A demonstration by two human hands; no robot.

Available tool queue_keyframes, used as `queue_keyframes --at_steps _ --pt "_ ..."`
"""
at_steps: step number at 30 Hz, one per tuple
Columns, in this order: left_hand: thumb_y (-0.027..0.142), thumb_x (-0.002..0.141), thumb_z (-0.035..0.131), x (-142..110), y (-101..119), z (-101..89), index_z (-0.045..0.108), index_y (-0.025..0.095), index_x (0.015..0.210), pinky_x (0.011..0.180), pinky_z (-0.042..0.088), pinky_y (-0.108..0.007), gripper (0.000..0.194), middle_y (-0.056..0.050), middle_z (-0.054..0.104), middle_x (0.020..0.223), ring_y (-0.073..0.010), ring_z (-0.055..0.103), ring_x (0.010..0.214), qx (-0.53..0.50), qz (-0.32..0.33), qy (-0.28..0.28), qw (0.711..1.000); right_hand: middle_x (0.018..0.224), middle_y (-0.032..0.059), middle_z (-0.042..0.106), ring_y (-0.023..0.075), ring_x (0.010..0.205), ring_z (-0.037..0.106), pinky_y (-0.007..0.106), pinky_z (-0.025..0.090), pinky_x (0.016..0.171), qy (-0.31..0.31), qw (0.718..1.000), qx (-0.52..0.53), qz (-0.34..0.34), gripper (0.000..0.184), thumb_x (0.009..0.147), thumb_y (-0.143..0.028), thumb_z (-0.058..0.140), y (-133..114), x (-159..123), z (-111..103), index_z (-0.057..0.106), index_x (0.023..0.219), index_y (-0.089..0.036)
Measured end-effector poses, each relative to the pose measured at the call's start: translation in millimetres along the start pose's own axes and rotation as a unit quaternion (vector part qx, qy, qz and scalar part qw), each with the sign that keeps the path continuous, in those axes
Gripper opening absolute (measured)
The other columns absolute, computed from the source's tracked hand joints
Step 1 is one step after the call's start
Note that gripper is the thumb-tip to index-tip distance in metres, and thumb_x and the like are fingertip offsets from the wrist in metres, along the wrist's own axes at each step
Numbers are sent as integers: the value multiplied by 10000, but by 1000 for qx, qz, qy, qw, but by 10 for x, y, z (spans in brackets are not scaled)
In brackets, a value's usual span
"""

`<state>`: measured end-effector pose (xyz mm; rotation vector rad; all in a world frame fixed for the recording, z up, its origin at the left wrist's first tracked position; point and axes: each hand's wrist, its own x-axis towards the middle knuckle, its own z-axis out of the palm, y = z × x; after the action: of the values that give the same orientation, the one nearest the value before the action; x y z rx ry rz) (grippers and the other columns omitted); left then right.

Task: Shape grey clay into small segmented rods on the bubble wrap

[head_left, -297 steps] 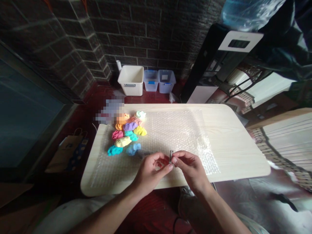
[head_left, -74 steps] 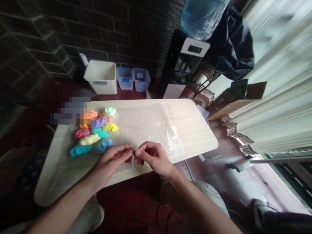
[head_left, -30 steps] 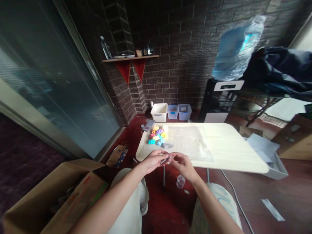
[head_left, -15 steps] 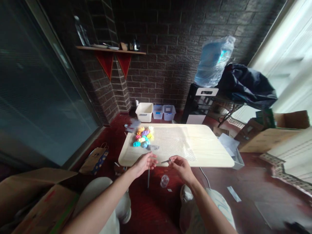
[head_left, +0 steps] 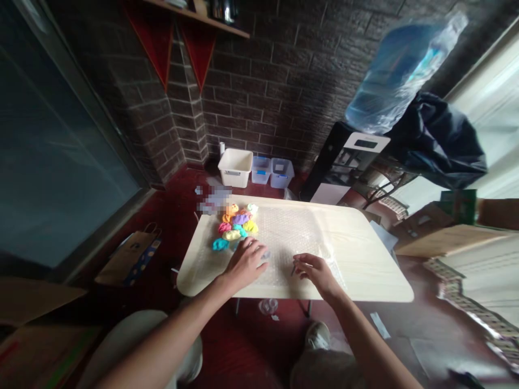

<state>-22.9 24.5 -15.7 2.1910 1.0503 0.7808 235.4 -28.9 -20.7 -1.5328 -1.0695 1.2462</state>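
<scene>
My left hand is over the near left part of the bubble wrap, palm down, fingers apart and slightly curled. A grey lump of modelling clay shows partly beside its fingers; whether they touch it I cannot tell. My right hand is closed, pinching a small thin roll of grey clay between thumb and fingertips above the wrap. Beyond my left hand lie several coloured clay lumps, among them purple, yellow, pale yellow, red and teal. A blue lump is mostly hidden by my left hand.
Bubble wrap covers much of the pale table. Behind it stand a white bin, two clear boxes and a water dispenser. A paper bag is on the left floor, a clear jar below the table's near edge.
My hands worked the grey clay together, then parted. My left hand let go and moved forward over the grey lump; my right hand kept the small roll. The head view has shifted and tilted down.
</scene>
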Motion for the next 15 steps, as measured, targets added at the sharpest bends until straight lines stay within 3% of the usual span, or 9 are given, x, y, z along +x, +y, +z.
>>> queue_keyframes --at_steps 3,5,9,12,15 --pt "226 864 751 72 -55 52 695 211 1191 1126 352 -537 331 -112 678 1247 -347 474 1288 38 10 -23 999 667 56 723 183 569 646 309 508 536 -17 999 -49 10 404 694 -447 856 15 132 20 801 941 -132" --pt "246 916 710 139 -83 86 699 194 1140 1068 373 -560 229 -129 683 1224 -366 481 1263 132 28 -58 989 634 48 702 178 550 628 310 506 521 -35 997 -71 13 408 720 -457 837 17 196 10 802 955 -124" --pt "260 973 658 269 -78 93 700 182 974 1004 391 -544 89 -134 722 1083 -364 525 1197 194 49 -98 975 732 58 733 148 514 604 279 459 457 -57 995 -87 4 446 758 -465 821 37 294 -27 777 1054 -134" --pt "259 1020 578 278 -16 30 679 191 1077 996 411 -511 135 -118 716 1069 -326 559 1157 169 73 -58 981 762 63 748 168 557 658 279 487 479 -51 995 -89 -12 346 770 -440 816 81 334 -42 755 965 -160" --pt "241 1053 491 217 31 -29 625 183 1208 999 462 -444 212 -107 695 1106 -267 609 1092 61 74 -8 995 702 57 740 184 572 678 288 504 512 -45 991 -122 -25 236 803 -373 784 120 337 -63 759 913 -166"
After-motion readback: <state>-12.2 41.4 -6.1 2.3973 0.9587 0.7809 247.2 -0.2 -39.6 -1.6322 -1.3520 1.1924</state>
